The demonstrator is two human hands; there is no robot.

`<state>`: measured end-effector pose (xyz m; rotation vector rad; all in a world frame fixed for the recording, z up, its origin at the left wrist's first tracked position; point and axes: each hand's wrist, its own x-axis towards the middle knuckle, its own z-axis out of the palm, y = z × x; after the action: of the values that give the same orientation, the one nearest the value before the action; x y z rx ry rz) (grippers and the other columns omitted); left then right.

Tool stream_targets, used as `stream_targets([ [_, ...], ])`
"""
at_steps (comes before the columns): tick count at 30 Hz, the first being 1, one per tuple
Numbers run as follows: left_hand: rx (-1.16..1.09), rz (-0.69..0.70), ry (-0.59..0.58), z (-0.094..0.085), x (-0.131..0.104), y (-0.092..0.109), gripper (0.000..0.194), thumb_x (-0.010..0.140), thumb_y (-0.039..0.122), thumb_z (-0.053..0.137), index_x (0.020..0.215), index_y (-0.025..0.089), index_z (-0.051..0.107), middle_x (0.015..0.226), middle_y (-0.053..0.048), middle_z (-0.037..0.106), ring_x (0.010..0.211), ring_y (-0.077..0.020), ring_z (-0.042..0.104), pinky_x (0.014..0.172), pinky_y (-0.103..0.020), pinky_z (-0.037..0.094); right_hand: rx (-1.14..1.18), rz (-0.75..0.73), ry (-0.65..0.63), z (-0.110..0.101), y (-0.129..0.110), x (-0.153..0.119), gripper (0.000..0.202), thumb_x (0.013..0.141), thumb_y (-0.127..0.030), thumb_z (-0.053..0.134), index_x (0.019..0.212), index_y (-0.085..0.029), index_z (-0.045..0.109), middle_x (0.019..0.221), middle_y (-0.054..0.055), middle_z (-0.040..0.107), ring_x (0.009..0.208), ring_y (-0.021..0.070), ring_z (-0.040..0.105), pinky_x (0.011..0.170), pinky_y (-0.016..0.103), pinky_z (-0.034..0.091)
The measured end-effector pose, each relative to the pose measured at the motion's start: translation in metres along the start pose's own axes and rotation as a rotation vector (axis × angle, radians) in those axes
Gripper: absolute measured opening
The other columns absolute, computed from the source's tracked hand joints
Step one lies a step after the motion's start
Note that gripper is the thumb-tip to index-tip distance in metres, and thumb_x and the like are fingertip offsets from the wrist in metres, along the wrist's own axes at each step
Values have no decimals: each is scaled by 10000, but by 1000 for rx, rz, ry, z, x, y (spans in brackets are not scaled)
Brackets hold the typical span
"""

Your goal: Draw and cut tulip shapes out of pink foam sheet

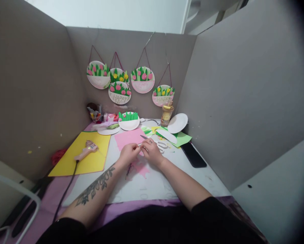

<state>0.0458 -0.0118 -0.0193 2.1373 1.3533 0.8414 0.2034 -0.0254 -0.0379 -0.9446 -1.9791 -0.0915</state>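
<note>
My left hand [129,153] and my right hand [152,151] meet fingertip to fingertip over the middle of the table. Both are closed in a pinch on a small piece of pink paper [141,153], mostly hidden by the fingers. Just behind the right hand lie white-handled scissors [162,145], their blades partly covered. A pink paper sheet [127,136] rests beyond the left hand. Below the hands are cut pink paper scraps [141,168]. A paper plate with green paper grass [128,122] stands farther back.
At left a glue gun [87,150] lies on yellow sheets [75,159], its cord running to the front. A phone [194,155], green paper [184,139], a plate [178,123] and a drink cup [166,117] are at right. Decorated plates [142,86] hang on the grey partition [131,44].
</note>
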Motion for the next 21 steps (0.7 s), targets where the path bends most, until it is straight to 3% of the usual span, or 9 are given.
stream_targets([
  [3, 206, 10, 96, -20, 3, 3, 282, 786, 283, 408, 683, 158, 639, 673, -43, 636, 628, -148, 522, 568, -245, 314, 62, -54, -25, -1, 0, 2, 129, 816, -110, 476, 782, -200, 562, 855, 70, 576, 877, 216, 483, 833, 391, 421],
  [6, 382, -92, 213, -43, 11, -14, 307, 812, 293, 389, 742, 165, 658, 756, -75, 662, 690, -177, 553, 582, -259, 319, 120, -18, -51, -6, 8, 3, 122, 813, -109, 487, 794, -203, 563, 877, 67, 588, 903, 210, 501, 857, 388, 411],
  [7, 433, -140, 205, -48, 13, -22, 313, 817, 300, 386, 763, 169, 665, 785, -85, 667, 715, -192, 565, 584, -263, 326, 132, 22, -77, -8, 12, 2, 119, 808, -108, 494, 805, -203, 566, 885, 63, 596, 911, 208, 508, 862, 387, 407],
  [9, 501, -229, 74, -52, 17, -37, 319, 815, 329, 405, 771, 168, 677, 809, -107, 668, 739, -216, 586, 596, -270, 348, 149, 124, -199, -12, 21, 0, 149, 779, -83, 508, 840, -202, 573, 888, 51, 614, 906, 199, 523, 852, 373, 403],
  [11, 530, -258, -23, -49, 18, -46, 323, 805, 359, 434, 807, 159, 688, 892, -135, 661, 784, -238, 602, 618, -281, 376, 175, 220, -371, -12, 29, -4, 231, 729, -49, 523, 899, -200, 564, 876, 33, 626, 867, 184, 539, 805, 339, 408],
  [13, 536, -234, -27, -42, 17, -47, 346, 809, 386, 439, 857, 150, 689, 963, -152, 646, 819, -250, 608, 645, -293, 398, 209, 273, -487, -10, 35, -9, 286, 704, -38, 527, 941, -197, 539, 879, 24, 627, 835, 168, 547, 761, 303, 406],
  [21, 361, -25, -32, -19, 11, -33, 248, 788, 332, 481, 789, 171, 670, 836, -83, 674, 778, -199, 600, 685, -271, 404, 146, 312, -570, 0, 38, -15, 235, 722, -58, 485, 913, -195, 484, 790, 0, 560, 707, 133, 490, 629, 236, 347],
])
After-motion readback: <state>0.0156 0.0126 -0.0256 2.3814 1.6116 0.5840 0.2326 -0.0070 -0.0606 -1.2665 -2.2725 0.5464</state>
